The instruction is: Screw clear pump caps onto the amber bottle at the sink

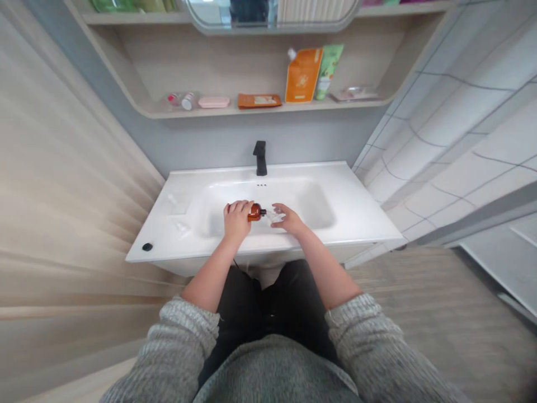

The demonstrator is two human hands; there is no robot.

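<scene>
My left hand (237, 220) is wrapped round an amber bottle (254, 212) over the sink. The bottle lies on its side, its narrow black neck pointing right. At that neck, my right hand (289, 219) curls its fingers round a small clear object (275, 215) whose kind I cannot make out. The neck points into or against this clear object; which one is too small to tell. Both hands are above the front half of the white sink basin (321, 204). A round black cap (147, 247) rests on the counter's front left corner.
Behind the basin stands a black faucet (260, 158). Faint clear items (181, 226) lie on the counter's left side. Over the sink, a wall shelf (188, 113) carries an orange pouch (302, 75), a green tube (329, 73) and an orange packet (259, 101). A beige curtain (62, 184) hangs left.
</scene>
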